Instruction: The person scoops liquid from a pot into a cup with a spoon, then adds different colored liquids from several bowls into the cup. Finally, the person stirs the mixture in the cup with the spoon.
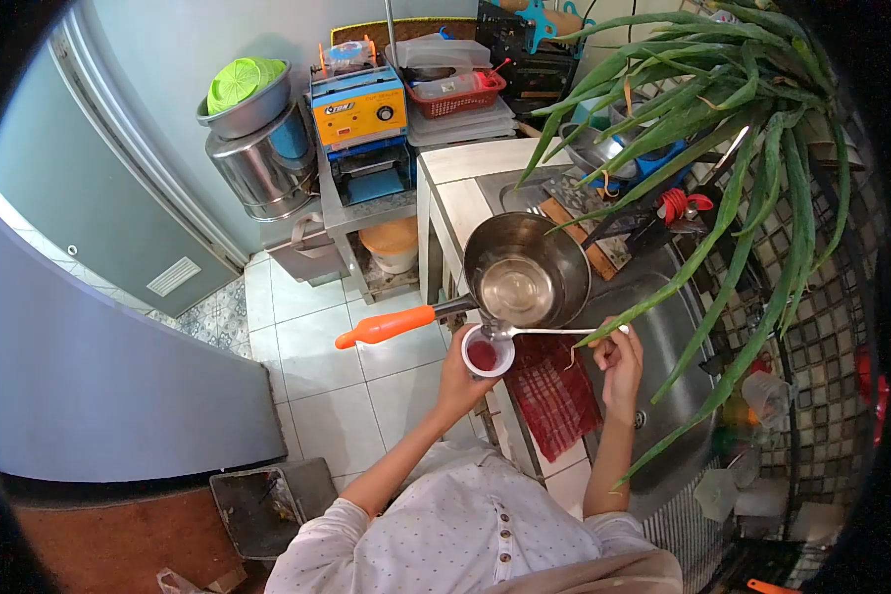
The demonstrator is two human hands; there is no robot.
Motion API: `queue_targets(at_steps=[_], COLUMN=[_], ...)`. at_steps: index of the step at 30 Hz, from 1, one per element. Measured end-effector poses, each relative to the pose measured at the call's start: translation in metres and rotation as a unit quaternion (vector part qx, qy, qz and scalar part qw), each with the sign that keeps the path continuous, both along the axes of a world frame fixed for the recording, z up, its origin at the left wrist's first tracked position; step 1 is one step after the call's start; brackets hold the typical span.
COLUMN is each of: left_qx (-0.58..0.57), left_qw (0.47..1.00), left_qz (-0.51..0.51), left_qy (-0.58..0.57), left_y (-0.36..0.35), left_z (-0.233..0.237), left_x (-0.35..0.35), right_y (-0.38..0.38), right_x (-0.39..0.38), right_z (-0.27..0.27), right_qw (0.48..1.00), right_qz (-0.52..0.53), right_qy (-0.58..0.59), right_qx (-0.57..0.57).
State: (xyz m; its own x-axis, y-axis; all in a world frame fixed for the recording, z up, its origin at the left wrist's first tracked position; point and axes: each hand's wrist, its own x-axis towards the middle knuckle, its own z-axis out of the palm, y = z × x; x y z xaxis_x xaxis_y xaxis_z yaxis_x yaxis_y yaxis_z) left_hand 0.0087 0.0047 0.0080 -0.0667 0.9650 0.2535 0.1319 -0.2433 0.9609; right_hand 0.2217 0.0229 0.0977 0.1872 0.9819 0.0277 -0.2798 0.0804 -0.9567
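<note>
My left hand (458,379) holds a small white cup (488,353) with red liquid in it, just in front of the counter edge. My right hand (619,358) pinches the end of a long metal spoon (554,331); the spoon's bowl hovers at the cup's rim. Right behind the cup stands a steel saucepan (527,267) with an orange handle (386,326) sticking out to the left over the floor. The pan looks almost empty inside.
A red checked cloth (554,391) lies on the counter by a steel sink (663,327). Long green plant leaves (723,148) hang over the sink. At the back stand an orange and blue machine (359,114), steel pots (257,148) and a red basket (457,94). White tiled floor (317,386) at left.
</note>
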Motion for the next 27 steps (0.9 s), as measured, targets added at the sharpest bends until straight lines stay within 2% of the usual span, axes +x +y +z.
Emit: queue_targets(at_steps=[4,8,10,11,13,14,16,20,24,26,27], left_qx=[0.013,0.003,0.002,0.014,0.026,0.014,0.004,0.01,0.019,0.02,0.023], left_qw=[1.0,1.0,1.0,1.0,0.999,1.0,1.0,1.0,1.0,1.0,1.0], left_qz=[-0.003,-0.003,0.0,0.002,0.005,0.004,0.004,0.006,0.008,0.012,0.017], left_qy=[0.006,0.008,0.012,0.021,0.031,0.027,0.023,0.016,0.015,0.014,0.011], left_y=[0.001,-0.001,-0.002,-0.002,-0.003,-0.005,-0.006,-0.007,-0.006,-0.007,-0.007], left_z=[-0.001,0.001,0.001,0.001,0.004,0.006,0.008,0.008,0.004,0.005,0.007], left_x=[0.0,0.0,0.0,0.0,0.0,0.001,0.001,0.002,0.001,0.001,0.001], right_y=[-0.006,-0.004,0.002,0.006,0.014,0.018,0.026,0.035,0.035,0.035,0.034], right_x=[0.001,0.003,0.004,0.004,0.006,0.006,0.005,-0.001,-0.004,-0.003,-0.003], right_z=[0.006,0.005,0.002,0.0,-0.007,-0.011,-0.024,-0.05,-0.049,-0.045,-0.044], right_qw=[0.998,0.997,0.997,0.997,0.99,0.99,0.981,0.972,0.977,0.992,0.992], right_qz=[0.04,0.037,-0.041,-0.041,-0.078,-0.078,-0.07,-0.05,-0.053,-0.042,-0.042], right_qy=[-0.055,-0.061,-0.038,-0.038,-0.101,-0.1,-0.177,-0.223,-0.205,-0.117,-0.117], right_qx=[0.007,0.03,0.051,0.052,0.055,0.056,0.047,0.057,0.03,-0.004,-0.005])
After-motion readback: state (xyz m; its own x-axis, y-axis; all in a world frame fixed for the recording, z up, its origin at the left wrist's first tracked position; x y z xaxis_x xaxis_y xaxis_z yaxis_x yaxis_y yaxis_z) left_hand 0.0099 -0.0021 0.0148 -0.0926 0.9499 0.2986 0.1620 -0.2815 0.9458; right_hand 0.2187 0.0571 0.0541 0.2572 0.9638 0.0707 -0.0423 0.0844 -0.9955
